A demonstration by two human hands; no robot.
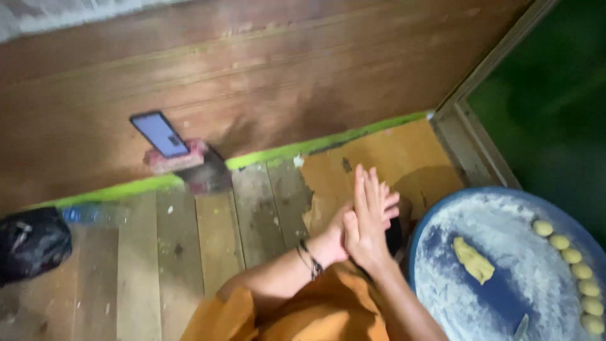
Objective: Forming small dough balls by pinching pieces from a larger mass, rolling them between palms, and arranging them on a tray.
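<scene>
- An orange garment [297, 316] covers the person's lap at the bottom edge, nearest the camera.
- Just above it, the left hand [344, 224] and right hand [369, 218] press flat together, palm to palm, fingers straight; whether a bit of dough sits between them I cannot tell.
- A dark cord bracelet [311, 260] circles the left wrist.
- To the right lies a round blue tray [435, 218] dusted with flour.
- On it rests a lump of yellow dough [473, 260], and a row of small dough balls [574, 278] follows the far rim.
- The dough looks soft, light and somewhat sticky; it probably dents easily, so a gentle pinch from its sides suits it.
- A phone [159, 134] leans against the wooden wall [265, 69] on a pink block [180, 159].
</scene>
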